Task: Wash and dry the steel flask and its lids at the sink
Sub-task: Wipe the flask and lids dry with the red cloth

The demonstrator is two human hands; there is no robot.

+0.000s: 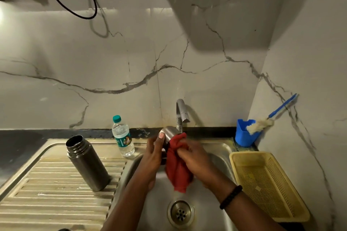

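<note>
Over the sink, the left hand is gripping a steel lid just under the tap, thumb curled on its side. The right hand is pinching a red cloth against the lid. The open flask is standing upright on the draining board, beside a water bottle.

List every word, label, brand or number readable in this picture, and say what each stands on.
No text can be read.
Plastic water bottle: its teal label carries print and a small picture, too blurred to read.
Steel flask: no marking shows.
Blue cup and yellow basket: no text shows.
</note>
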